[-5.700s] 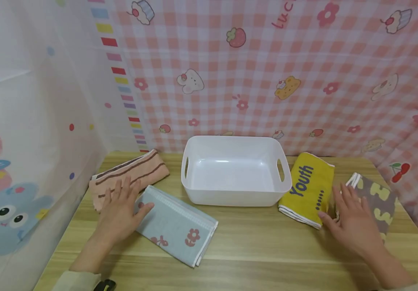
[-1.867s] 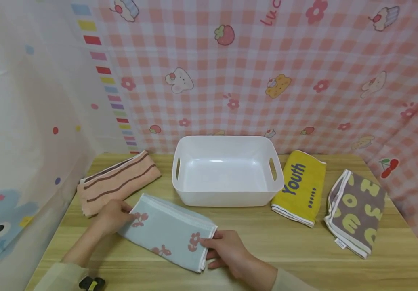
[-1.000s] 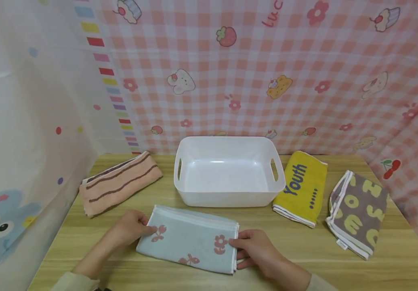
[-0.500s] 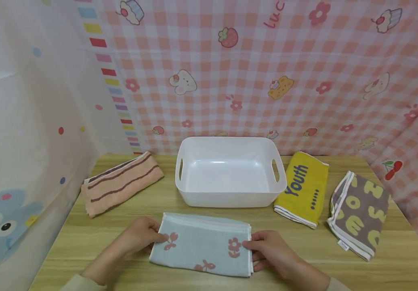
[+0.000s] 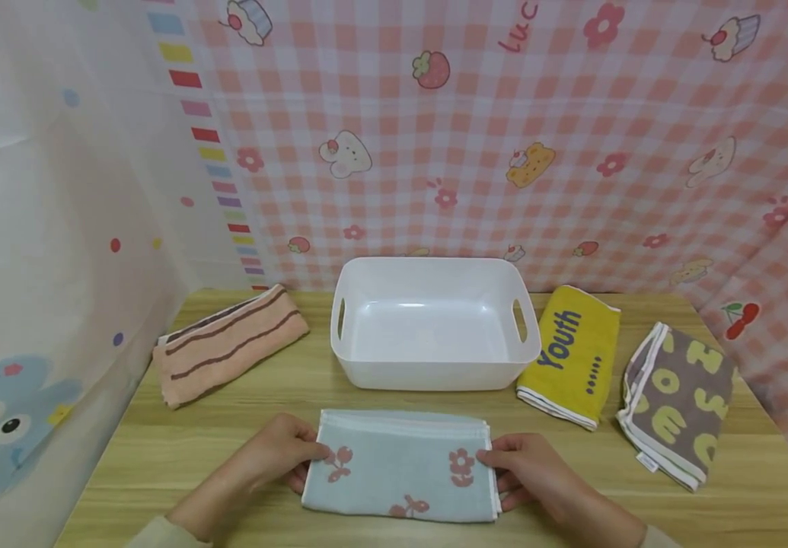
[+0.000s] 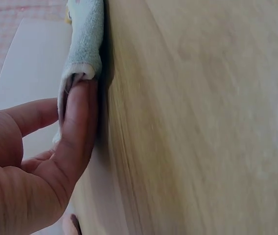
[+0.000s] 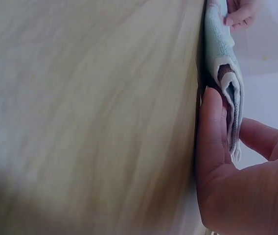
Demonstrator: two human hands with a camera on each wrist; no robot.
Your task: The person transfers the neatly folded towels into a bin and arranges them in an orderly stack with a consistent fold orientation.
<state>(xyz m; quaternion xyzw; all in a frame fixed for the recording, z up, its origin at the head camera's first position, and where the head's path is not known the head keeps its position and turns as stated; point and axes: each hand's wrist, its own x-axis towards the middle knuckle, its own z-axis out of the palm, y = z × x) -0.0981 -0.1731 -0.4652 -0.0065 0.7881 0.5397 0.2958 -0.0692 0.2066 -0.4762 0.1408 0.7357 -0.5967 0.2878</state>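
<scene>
**Both hands gripping the blue towel in front of the basket**

The person is holding a folded light-blue towel [image 5: 400, 476] by its two short ends, flat on the wooden table [image 5: 572, 487] just in front of the white basket [image 5: 435, 373]. The left hand [image 5: 277, 460] is pinching the towel's left edge, thumb on top and fingers tucked beneath; the left wrist view is showing a finger [image 6: 78, 132] pressed against the folded edge where it meets the table. The right hand [image 5: 531, 476] is doing the same at the right edge, thumb over the cloth and fingers curled under, and the right wrist view is showing the towel's layers [image 7: 224, 73] caught between thumb and fingers.

The towel is lying square to the basket, near its front wall but not touching it. The basket is standing empty. A peach striped towel [image 5: 229, 342] is lying to the left of the basket; a yellow towel [image 5: 572, 354] is lying just beside its right handle, and a brown towel with pale letters [image 5: 677, 399] is lying further right.

Judging from the grip, the step in hand is taking hold of the blue towel at both ends. The next move is likely calling for an even lift with both hands, keeping the fold from sagging open, and enough height to clear the basket's front rim.
</scene>
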